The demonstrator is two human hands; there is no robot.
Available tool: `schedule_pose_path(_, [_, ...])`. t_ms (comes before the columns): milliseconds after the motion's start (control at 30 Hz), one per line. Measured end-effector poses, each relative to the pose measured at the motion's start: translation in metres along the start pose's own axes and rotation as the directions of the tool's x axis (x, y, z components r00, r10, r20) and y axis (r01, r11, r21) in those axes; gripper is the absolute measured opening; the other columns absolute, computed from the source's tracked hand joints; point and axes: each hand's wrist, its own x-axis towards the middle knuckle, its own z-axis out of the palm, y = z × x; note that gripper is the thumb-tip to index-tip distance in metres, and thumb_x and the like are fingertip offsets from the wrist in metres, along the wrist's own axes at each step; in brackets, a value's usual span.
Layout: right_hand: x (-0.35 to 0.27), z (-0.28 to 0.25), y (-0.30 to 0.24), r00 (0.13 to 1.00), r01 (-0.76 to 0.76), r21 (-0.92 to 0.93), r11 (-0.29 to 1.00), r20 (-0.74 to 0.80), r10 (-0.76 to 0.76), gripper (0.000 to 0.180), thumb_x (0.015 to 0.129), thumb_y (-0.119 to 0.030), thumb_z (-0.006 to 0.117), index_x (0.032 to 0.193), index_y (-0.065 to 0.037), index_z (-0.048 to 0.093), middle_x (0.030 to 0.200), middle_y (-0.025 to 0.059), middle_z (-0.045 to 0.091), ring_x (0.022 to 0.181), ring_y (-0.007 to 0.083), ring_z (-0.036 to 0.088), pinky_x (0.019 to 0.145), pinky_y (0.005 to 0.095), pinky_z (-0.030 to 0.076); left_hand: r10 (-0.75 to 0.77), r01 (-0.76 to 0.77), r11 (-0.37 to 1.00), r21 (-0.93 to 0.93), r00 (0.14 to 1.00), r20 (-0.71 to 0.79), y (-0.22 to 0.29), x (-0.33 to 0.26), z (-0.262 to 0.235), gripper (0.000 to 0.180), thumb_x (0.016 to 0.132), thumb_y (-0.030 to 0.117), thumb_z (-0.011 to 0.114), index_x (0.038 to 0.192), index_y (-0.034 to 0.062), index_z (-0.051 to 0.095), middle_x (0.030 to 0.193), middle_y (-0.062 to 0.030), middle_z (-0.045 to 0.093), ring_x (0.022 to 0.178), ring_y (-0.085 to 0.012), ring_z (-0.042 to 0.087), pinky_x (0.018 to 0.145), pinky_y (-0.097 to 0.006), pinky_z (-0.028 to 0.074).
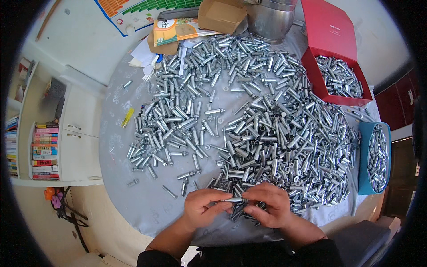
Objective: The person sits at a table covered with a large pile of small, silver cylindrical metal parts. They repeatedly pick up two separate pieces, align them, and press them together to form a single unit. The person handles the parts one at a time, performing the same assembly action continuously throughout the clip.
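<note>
Near the table's front edge, my left hand (203, 209) and my right hand (269, 206) meet over the pile. Between their fingertips they pinch a small silver sleeve anchor bolt (233, 200), lying roughly level; the fingers cover part of both ends. Just beyond and under my right hand spreads a large heap of loose metal sleeves and bolts (284, 147). To the left, a looser pile of anchor bolts (171, 122) looks fitted with sleeves and nuts. Small washers are scattered among the parts.
A red box (314, 79) full of metal parts stands open at the far right, with a teal box (364, 164) of more parts nearer. At the back are a metal pot (271, 20), a cardboard box (221, 17) and papers. A yellow item (127, 118) lies at left.
</note>
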Motion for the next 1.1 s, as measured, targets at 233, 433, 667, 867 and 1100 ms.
schedule_pose_path(233, [-0.004, 0.006, 0.008, 0.976, 0.191, -0.157, 0.969, -0.073, -0.205, 0.024, 0.076, -0.005, 0.078, 0.097, 0.001, 0.069, 0.079, 0.0130, 0.067, 0.066, 0.0260, 0.065, 0.057, 0.0321, 0.052, 0.026, -0.026, 1.000, 0.004, 0.999, 0.044, -0.003, 0.001, 0.004, 0.019, 0.086, -0.005, 0.066, 0.105, -0.0076, 0.066, 0.085, -0.0172, 0.069, 0.070, -0.0190, 0.071, 0.061, -0.026, 0.055])
schedule_pose_path(433, [-0.010, 0.011, 0.011, 0.979, -0.094, -0.088, 0.992, -0.189, 0.076, 0.012, 0.083, -0.009, 0.074, 0.092, -0.001, 0.070, 0.073, 0.0098, 0.066, 0.059, 0.0166, 0.063, 0.052, 0.0282, 0.048, -0.046, 0.048, 0.989, -0.142, 0.999, 0.018, -0.006, -0.004, 0.007, 0.018, 0.090, -0.003, 0.062, 0.107, -0.0079, 0.063, 0.086, -0.0162, 0.069, 0.070, -0.0184, 0.069, 0.062, -0.027, 0.057])
schedule_pose_path(667, [-0.011, 0.015, 0.013, 0.980, -0.151, 0.001, 0.989, -0.129, 0.150, 0.015, 0.089, -0.013, 0.070, 0.097, 0.000, 0.069, 0.076, 0.0077, 0.066, 0.061, 0.0107, 0.060, 0.056, 0.0251, 0.047, -0.056, 0.041, 0.985, -0.168, 0.995, -0.088, -0.011, -0.002, 0.015, 0.015, 0.092, 0.002, 0.062, 0.104, -0.0052, 0.064, 0.085, -0.0151, 0.069, 0.064, -0.0160, 0.066, 0.057, -0.027, 0.056])
schedule_pose_path(867, [-0.012, 0.021, 0.025, 0.984, -0.037, 0.102, 0.994, -0.170, 0.054, 0.018, 0.089, -0.011, 0.069, 0.104, -0.002, 0.069, 0.082, 0.0061, 0.066, 0.065, 0.0109, 0.058, 0.059, 0.0244, 0.046, -0.040, 0.017, 0.983, -0.182, 0.991, -0.127, -0.010, 0.002, 0.016, 0.015, 0.092, 0.006, 0.062, 0.104, -0.0041, 0.065, 0.083, -0.0135, 0.069, 0.060, -0.0156, 0.065, 0.055, -0.026, 0.054])
schedule_pose_path(1100, [-0.012, 0.019, 0.020, 0.965, -0.217, 0.234, 0.948, -0.094, 0.244, 0.018, 0.092, -0.011, 0.066, 0.105, 0.001, 0.066, 0.080, 0.0008, 0.066, 0.061, 0.0049, 0.054, 0.054, 0.0207, 0.045, -0.051, 0.021, 0.982, -0.190, 0.986, -0.156, -0.008, 0.004, 0.013, 0.016, 0.092, 0.007, 0.062, 0.102, -0.0042, 0.066, 0.082, -0.0133, 0.069, 0.057, -0.0152, 0.063, 0.052, -0.025, 0.052])
